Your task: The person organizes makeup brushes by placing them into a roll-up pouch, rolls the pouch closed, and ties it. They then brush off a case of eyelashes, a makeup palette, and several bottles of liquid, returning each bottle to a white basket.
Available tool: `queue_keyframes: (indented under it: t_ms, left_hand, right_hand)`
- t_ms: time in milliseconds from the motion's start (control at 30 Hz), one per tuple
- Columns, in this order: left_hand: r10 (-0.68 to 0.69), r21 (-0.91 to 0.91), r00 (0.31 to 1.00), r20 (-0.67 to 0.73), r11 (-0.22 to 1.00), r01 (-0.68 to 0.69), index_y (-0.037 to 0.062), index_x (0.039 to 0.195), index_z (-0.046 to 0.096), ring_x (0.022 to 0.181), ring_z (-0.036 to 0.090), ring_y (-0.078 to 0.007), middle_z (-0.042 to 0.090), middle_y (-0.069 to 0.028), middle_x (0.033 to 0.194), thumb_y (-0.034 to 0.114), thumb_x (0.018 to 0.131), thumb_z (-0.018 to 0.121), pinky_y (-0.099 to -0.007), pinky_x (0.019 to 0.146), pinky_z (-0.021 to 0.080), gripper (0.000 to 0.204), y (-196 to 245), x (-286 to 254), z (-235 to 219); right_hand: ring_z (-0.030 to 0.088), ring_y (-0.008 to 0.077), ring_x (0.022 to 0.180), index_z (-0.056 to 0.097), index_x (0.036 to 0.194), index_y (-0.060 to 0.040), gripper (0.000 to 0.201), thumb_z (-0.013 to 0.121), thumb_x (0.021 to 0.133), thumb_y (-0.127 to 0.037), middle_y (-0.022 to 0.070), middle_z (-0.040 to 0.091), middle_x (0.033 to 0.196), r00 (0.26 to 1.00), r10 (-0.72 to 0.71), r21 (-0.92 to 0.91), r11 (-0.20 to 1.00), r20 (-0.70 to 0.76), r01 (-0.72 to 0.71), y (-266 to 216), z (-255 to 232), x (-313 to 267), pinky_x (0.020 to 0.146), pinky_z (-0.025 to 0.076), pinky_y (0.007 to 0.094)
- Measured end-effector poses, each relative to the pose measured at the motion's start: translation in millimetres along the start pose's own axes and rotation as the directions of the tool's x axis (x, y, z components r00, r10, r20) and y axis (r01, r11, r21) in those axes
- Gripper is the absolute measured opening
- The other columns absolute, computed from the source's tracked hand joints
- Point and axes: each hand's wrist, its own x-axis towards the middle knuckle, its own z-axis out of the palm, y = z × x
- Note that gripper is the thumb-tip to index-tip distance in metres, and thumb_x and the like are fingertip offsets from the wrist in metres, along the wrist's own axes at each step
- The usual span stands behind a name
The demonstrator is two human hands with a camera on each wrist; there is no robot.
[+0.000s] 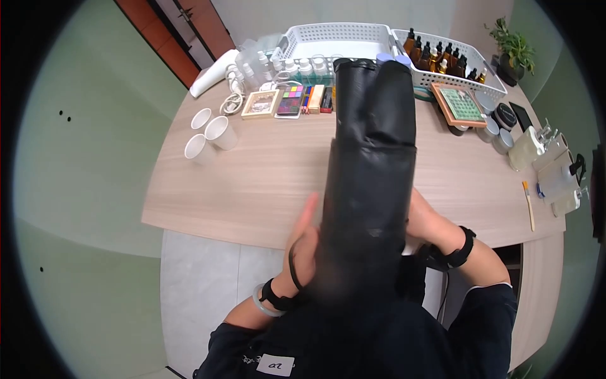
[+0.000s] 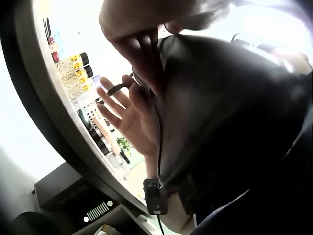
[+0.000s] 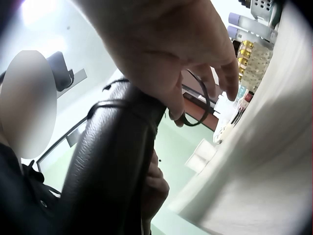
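Note:
A tall black leather-look roll case (image 1: 369,183) stands upright in front of the person, hiding parts of both hands. Along its left side lies the left hand (image 1: 306,249), a dark band crossing it. In the right wrist view, the left hand's fingers (image 3: 155,188) are curled against the case (image 3: 105,156). At the other side is the right hand (image 1: 421,218). Its thumb meets a thin black strap (image 3: 207,98) that loops out from the case, while the other fingers spread away, as the left wrist view shows of the right hand (image 2: 129,120).
White paper cups (image 1: 219,131) stand at the table's left. Behind are spray bottles, palettes and a white basket (image 1: 338,31); another basket (image 1: 486,88) holds amber dropper bottles. Jars, a framed green item (image 1: 464,103), pump bottles (image 1: 527,148) and a brush (image 1: 529,205) line the right.

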Motion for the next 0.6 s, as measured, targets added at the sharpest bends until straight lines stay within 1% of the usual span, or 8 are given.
queue_keyframes:
  t_ms: [33, 67, 100, 167, 267, 400, 500, 600]
  left_hand:
    - [-0.038, 0.099, 0.995, 0.088, 0.995, 0.029, -0.004, 0.132, 0.021, 0.101, 0.05, -0.0143, 0.052, -0.011, 0.112, 0.032, 0.095, 0.026, -0.0256, 0.089, 0.037, 0.052, -3.5, 2.8, -8.7]
    - [-0.025, 0.102, 0.996, 0.08, 0.995, 0.017, -0.004, 0.132, 0.021, 0.101, 0.05, -0.0143, 0.052, -0.011, 0.112, 0.032, 0.095, 0.026, -0.0256, 0.089, 0.037, 0.052, -6.8, 4.1, -11.6]
    - [-0.111, 0.033, 0.986, 0.127, 0.994, 0.108, -0.0043, 0.129, 0.026, 0.103, 0.05, -0.0148, 0.052, -0.0114, 0.113, 0.031, 0.095, 0.025, -0.0256, 0.089, 0.037, 0.049, -10.4, 3.5, -12.2]
    - [-0.326, -0.142, 0.933, 0.155, 0.927, 0.348, -0.0047, 0.122, 0.035, 0.101, 0.052, -0.0156, 0.053, -0.012, 0.111, 0.031, 0.096, 0.022, -0.0254, 0.088, 0.039, 0.046, -8.2, 4.1, -9.4]
    - [-0.406, -0.067, 0.892, 0.197, 0.903, 0.425, -0.0047, 0.12, 0.037, 0.099, 0.052, -0.0158, 0.053, -0.013, 0.109, 0.034, 0.095, 0.022, -0.0255, 0.086, 0.041, 0.048, -10.2, 9.4, -10.7]
    - [-0.339, 0.002, 0.921, 0.189, 0.939, 0.345, -0.0054, 0.116, 0.04, 0.096, 0.054, -0.0158, 0.055, -0.0134, 0.105, 0.035, 0.095, 0.021, -0.026, 0.082, 0.043, 0.05, -15.9, 10.5, -6.9]
    - [-0.407, -0.011, 0.897, 0.173, 0.91, 0.415, -0.0059, 0.113, 0.042, 0.092, 0.055, -0.0151, 0.058, -0.0122, 0.099, 0.035, 0.095, 0.021, -0.0258, 0.08, 0.044, 0.049, -15.7, 9.6, -5.2]
    - [-0.382, -0.138, 0.915, 0.132, 0.907, 0.399, -0.0061, 0.113, 0.042, 0.087, 0.057, -0.0152, 0.059, -0.0108, 0.094, 0.035, 0.095, 0.021, -0.0255, 0.078, 0.045, 0.049, -11.8, 5.1, -0.9]
  right_hand:
    - [0.047, 0.0289, 0.106, 0.059, 0.097, -0.0027, 0.026, 0.06, 0.071, -0.002, 0.0169, 0.053, 0.11, 0.997, 0.083, 0.153, 0.985, -0.007, -0.081, -1.2, 5.3, -1.8, 0.09, 0.038, 0.035]
    - [0.049, 0.0282, 0.104, 0.056, 0.103, -0.0004, 0.034, 0.061, 0.07, -0.002, 0.0171, 0.053, 0.11, 0.986, 0.165, 0.301, 0.94, 0.001, -0.158, -0.5, 9.0, -1.3, 0.089, 0.039, 0.0347]
    - [0.052, 0.0258, 0.101, 0.048, 0.111, 0.0028, 0.047, 0.064, 0.068, -0.004, 0.0173, 0.053, 0.11, 0.987, 0.16, 0.249, 0.955, 0.032, -0.162, 3.0, 9.4, -0.3, 0.088, 0.04, 0.0338]
    - [0.051, 0.0249, 0.102, 0.048, 0.111, 0.0022, 0.047, 0.065, 0.068, -0.005, 0.0172, 0.053, 0.11, 0.976, 0.189, 0.283, 0.935, 0.105, -0.212, 0.8, 8.0, 4.2, 0.088, 0.04, 0.0336]
    - [0.051, 0.0229, 0.102, 0.05, 0.11, 0.0014, 0.046, 0.067, 0.068, -0.007, 0.016, 0.054, 0.109, 0.959, 0.204, 0.301, 0.918, 0.196, -0.257, 7.9, 9.5, 6.1, 0.087, 0.041, 0.0329]
    - [0.051, 0.0203, 0.099, 0.053, 0.107, 0.0011, 0.042, 0.068, 0.068, -0.009, 0.0136, 0.056, 0.106, 0.944, 0.174, 0.326, 0.908, 0.281, -0.265, 4.9, 8.4, 9.2, 0.085, 0.042, 0.0314]
    - [0.051, 0.0185, 0.097, 0.054, 0.105, 0.0012, 0.039, 0.068, 0.069, -0.009, 0.0128, 0.057, 0.105, 0.911, 0.171, 0.359, 0.88, 0.374, -0.313, 6.1, 7.2, 10.0, 0.084, 0.043, 0.031]
    - [0.051, 0.0173, 0.096, 0.054, 0.106, 0.0007, 0.038, 0.066, 0.071, -0.008, 0.0126, 0.057, 0.105, 0.894, 0.186, 0.349, 0.873, 0.408, -0.341, 2.4, 6.2, 15.3, 0.083, 0.043, 0.0311]
